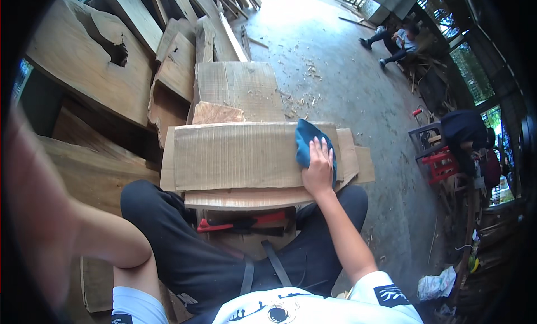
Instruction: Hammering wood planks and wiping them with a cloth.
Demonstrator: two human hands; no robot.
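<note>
Fingers slightly apart, your right hand (318,168) presses cloth (304,138) onto the board (235,156); for your left hand (36,212), I can't tell.

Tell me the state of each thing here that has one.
Top board: lying flat
Blue cloth: rumpled, on the top board
Right hand: laid on the cloth
Left hand: blurred, shape unclear
Wood shavings: scattered
Plastic bag: crumpled
Red tool: partly hidden

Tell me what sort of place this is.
Probably a woodworking shop: thick brown wooden slabs, pale wood shavings on the grey floor, and a rectangular tan board under a blue cloth.
</note>
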